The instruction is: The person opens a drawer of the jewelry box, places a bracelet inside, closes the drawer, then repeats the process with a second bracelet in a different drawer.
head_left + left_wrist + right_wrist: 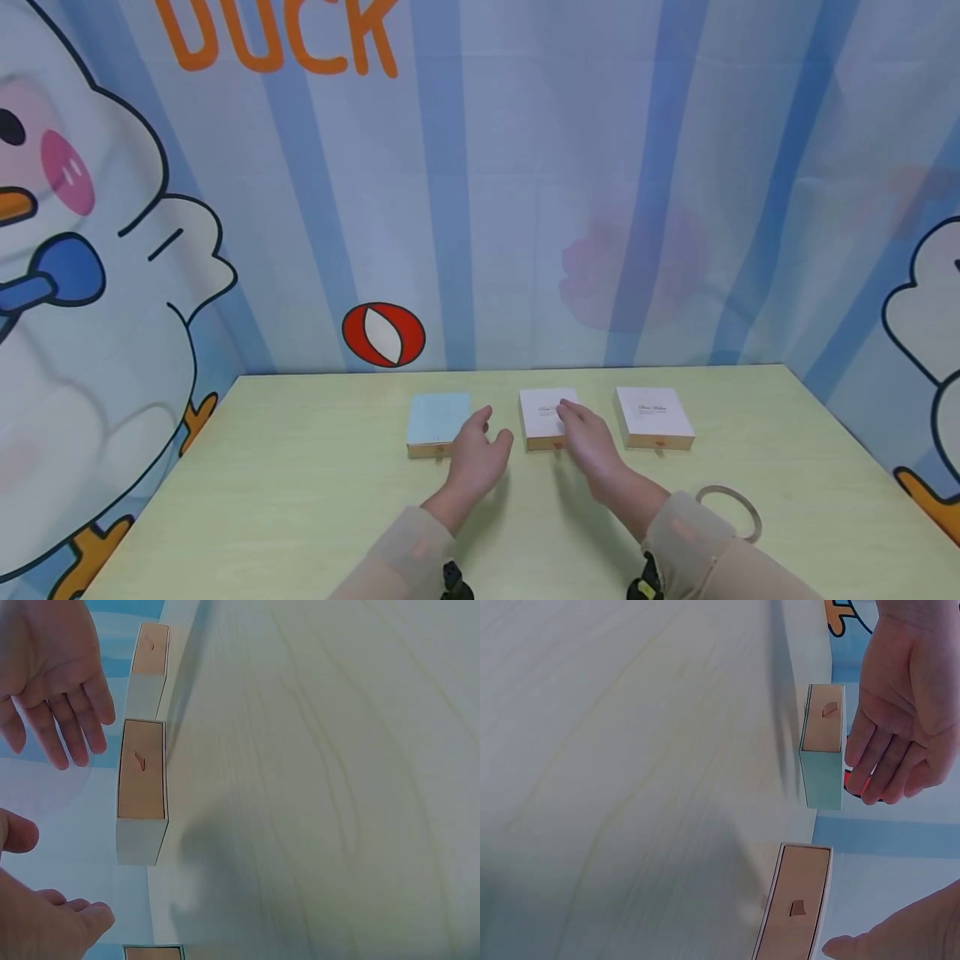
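Observation:
Three small boxes with tan drawer fronts and small pull tabs stand in a row: a light blue box [437,417], a white box [536,414] in the middle and another white box [655,412] on the right. My left hand [477,457] hovers just right of the blue box, fingers extended and holding nothing. Above the middle box's right side is my right hand [596,443], also holding nothing. In the left wrist view the middle box [142,771] stands apart from both hands. The right wrist view shows the blue box's drawer front [823,724] beside the left hand [904,712].
A pale ring-shaped thing [753,512] is beside my right sleeve. The light wooden table [300,492] ends at a blue striped curtain [502,208] with cartoon ducks. Dark wrist straps [455,581] show at the bottom.

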Available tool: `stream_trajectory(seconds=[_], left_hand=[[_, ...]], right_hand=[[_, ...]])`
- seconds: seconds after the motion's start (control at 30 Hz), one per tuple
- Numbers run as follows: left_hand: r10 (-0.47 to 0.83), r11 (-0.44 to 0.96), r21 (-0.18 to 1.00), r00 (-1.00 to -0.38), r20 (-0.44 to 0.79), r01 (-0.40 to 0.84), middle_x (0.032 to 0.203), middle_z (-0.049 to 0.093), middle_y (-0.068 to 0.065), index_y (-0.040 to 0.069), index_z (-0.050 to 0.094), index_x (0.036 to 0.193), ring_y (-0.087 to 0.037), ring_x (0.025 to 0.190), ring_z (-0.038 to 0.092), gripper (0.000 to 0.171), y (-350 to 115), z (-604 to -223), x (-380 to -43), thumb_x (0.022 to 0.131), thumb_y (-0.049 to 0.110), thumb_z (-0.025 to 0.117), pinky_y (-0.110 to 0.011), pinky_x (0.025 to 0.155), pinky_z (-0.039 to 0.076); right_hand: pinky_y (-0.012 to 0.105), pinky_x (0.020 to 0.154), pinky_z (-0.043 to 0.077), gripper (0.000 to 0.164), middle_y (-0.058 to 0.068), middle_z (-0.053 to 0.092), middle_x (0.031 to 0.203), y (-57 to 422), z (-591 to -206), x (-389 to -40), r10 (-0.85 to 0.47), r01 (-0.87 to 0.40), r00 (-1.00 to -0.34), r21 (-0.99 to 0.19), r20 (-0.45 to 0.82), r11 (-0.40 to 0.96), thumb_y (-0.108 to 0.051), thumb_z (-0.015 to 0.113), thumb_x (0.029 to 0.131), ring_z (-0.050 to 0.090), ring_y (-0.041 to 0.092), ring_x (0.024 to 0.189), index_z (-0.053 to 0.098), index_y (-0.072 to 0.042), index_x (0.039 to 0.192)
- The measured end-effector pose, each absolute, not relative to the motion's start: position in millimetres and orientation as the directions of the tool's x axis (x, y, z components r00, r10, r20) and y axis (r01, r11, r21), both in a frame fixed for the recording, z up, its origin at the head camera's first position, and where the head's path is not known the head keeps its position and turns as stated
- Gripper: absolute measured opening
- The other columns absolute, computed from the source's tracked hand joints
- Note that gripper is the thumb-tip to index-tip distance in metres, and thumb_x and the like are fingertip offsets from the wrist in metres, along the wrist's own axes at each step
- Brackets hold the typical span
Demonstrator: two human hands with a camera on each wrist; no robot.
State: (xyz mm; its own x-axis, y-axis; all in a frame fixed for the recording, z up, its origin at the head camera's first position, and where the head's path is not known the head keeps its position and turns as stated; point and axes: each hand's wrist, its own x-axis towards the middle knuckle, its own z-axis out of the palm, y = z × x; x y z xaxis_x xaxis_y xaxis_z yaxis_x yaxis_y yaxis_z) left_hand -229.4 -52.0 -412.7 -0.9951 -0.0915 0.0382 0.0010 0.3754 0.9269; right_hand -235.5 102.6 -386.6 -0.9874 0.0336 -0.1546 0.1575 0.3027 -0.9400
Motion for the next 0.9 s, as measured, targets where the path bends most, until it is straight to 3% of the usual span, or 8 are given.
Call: stream_trajectory(seconds=[0.9], left_hand=[[0.008,0.413,0.911,-1.0,-0.013,-0.009,0.141,0.044,-0.025,-0.007,0.039,0.138,-0.04,0.128,0.045,0.053,-22,-422,-231,0.094,0.02,0.049,-0.049,0.102,0.04]], right_hand=[[0.054,0.114,0.011,0.062,0.025,0.009,0.155,131,-400,-246,0.016,0.256,-0.965,-0.934,-0.26,0.25,-0.033,0.029,0.102,0.008,0.043,0.143,0.012,0.005,0.148]])
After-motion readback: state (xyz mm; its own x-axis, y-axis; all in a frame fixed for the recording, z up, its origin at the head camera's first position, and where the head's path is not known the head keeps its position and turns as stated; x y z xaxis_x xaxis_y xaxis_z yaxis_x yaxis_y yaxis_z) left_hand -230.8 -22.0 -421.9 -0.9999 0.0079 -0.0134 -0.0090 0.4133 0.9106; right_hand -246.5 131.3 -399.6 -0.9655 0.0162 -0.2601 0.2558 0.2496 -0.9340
